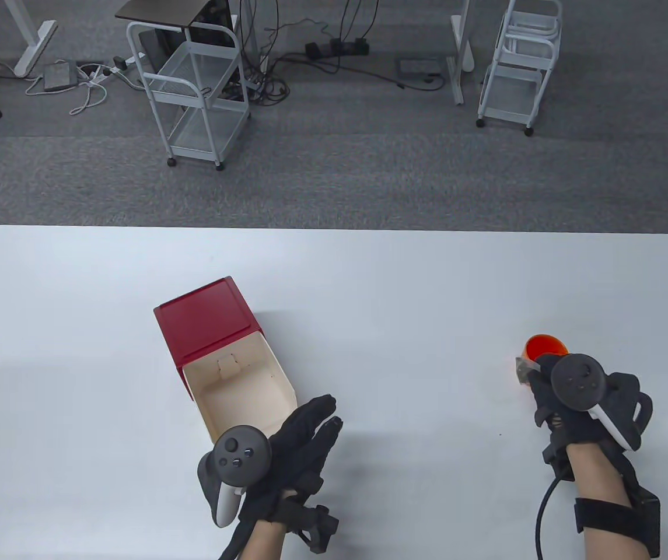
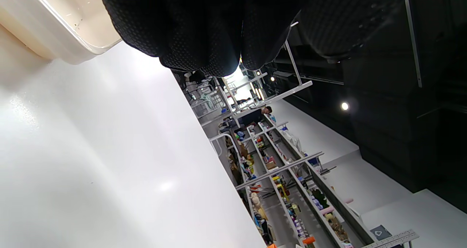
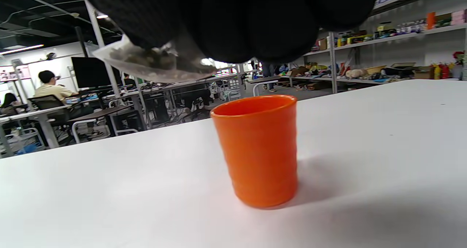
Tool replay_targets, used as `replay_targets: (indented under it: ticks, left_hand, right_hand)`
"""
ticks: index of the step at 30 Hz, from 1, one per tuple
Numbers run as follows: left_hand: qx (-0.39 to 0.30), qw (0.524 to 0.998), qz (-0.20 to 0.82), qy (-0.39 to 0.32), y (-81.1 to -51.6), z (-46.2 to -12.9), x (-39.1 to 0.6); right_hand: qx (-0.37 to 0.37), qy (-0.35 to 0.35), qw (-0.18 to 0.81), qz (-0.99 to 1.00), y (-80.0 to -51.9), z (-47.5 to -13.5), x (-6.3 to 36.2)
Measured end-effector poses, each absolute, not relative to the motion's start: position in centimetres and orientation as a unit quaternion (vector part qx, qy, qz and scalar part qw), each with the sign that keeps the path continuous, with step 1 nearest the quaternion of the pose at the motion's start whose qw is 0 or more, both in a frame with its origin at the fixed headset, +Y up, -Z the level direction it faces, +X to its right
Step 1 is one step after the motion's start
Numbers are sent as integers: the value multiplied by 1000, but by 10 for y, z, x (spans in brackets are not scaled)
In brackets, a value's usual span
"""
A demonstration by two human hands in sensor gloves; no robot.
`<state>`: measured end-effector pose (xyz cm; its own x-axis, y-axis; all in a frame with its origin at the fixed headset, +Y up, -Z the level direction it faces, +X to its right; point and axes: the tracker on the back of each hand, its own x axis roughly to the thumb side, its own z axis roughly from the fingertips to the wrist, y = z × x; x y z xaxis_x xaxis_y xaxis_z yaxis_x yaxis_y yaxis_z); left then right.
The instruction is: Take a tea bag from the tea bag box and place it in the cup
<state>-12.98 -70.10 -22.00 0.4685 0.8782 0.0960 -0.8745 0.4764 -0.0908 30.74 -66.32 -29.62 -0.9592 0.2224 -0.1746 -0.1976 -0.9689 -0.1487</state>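
The red tea bag box (image 1: 208, 318) lies on the table with its pale lid flap (image 1: 246, 391) open toward me; the flap's corner shows in the left wrist view (image 2: 54, 25). My left hand (image 1: 310, 426) lies flat and empty beside the flap, fingers stretched out. The orange cup (image 1: 544, 346) stands upright at the right. My right hand (image 1: 544, 382) holds a clear tea bag (image 1: 524, 370) just in front of and above the cup. In the right wrist view the tea bag (image 3: 153, 64) hangs from my fingers, up and left of the cup (image 3: 261, 149).
The white table (image 1: 404, 291) stretches wide between box and cup. Beyond its far edge are grey carpet, two white wire carts (image 1: 199, 93) and cables on the floor.
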Motion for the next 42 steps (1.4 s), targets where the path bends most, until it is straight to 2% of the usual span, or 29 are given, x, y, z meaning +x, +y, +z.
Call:
replay_targets:
  ticks: [15, 25, 33, 42]
  left_hand:
    - [-17, 860, 506, -63, -701, -221, -131]
    - [-22, 862, 503, -60, -702, -222, -131]
    - [-22, 861, 505, -61, -702, -222, -131]
    - [-18, 852, 519, -67, -699, -221, -130]
  right_hand:
    - [-181, -53, 100, 977, -667, -325, 326]
    - [-219, -11, 93, 971, -682, -337, 330]
    - [-195, -30, 93, 976, -676, -328, 327]
    - [-96, -88, 133, 982, -647, -296, 302]
